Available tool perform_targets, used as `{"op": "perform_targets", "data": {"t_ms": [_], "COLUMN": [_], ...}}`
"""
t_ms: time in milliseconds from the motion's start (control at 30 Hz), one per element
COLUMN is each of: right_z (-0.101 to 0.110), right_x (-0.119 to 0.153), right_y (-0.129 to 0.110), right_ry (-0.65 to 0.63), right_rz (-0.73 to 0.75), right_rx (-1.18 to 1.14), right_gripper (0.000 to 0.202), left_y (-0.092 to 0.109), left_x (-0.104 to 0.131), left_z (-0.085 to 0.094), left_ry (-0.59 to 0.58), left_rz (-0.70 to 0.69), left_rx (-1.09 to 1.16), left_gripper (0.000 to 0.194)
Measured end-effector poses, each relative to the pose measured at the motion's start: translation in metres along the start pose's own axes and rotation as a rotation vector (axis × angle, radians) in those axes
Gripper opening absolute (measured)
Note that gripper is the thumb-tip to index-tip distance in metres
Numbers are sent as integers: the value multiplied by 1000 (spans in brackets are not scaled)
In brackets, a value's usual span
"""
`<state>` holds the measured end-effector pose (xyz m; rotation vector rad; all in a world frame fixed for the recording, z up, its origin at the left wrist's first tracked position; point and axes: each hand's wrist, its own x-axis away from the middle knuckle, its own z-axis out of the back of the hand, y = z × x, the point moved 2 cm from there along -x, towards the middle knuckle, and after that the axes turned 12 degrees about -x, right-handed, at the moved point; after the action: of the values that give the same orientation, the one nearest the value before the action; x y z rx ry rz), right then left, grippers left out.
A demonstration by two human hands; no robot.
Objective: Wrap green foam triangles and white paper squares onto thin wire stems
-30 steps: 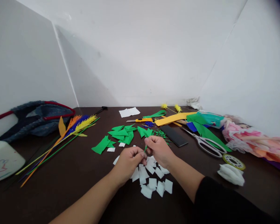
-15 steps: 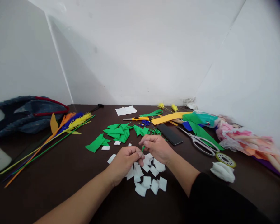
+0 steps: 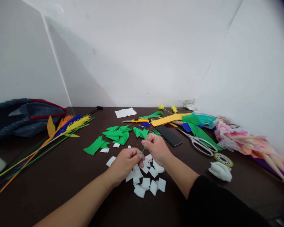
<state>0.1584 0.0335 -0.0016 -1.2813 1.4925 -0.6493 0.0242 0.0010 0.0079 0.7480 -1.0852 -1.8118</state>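
Between my hands stands a thin green paper strip, narrow and twisted-looking. My left hand pinches its lower end between thumb and fingers. The fingers of my right hand are closed on its upper part. Small white tissue squares lie scattered on the table under and in front of my hands. Just beyond are cut green crepe paper pieces, some pointed like leaves. A few small green fringed bits lie behind my right hand.
A yellow utility knife with its blade out lies at the back. To the right are a black phone-like slab, scissors, a tape roll, folded tissue and dolls. Coloured paper stalks and a denim bag occupy the left.
My right hand has drawn slightly up and away from my left, so more of the green strip shows between them. The whole view has shifted a little.
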Motion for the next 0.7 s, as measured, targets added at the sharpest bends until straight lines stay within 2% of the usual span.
{"op": "perform_targets", "data": {"t_ms": [133, 233, 333, 500, 700], "right_z": [0, 0, -1, -4, -11], "right_x": [0, 1, 2, 2, 6], "right_y": [-5, -11, -14, -12, -7], "right_ry": [38, 83, 90, 42, -31], "right_rz": [49, 101, 125, 62, 0], "right_rx": [191, 366, 432, 370, 232], "right_gripper": [31, 30, 29, 28, 25], "left_y": [0, 4, 7, 2, -4], "left_x": [-1, 0, 1, 0, -3], "left_z": [1, 2, 5, 6, 5], "left_ry": [39, 111, 139, 88, 178], "left_rz": [-40, -87, -126, -82, -24], "left_rx": [-166, -324, -408, -176, -51], "left_gripper": [22, 26, 30, 22, 24]}}
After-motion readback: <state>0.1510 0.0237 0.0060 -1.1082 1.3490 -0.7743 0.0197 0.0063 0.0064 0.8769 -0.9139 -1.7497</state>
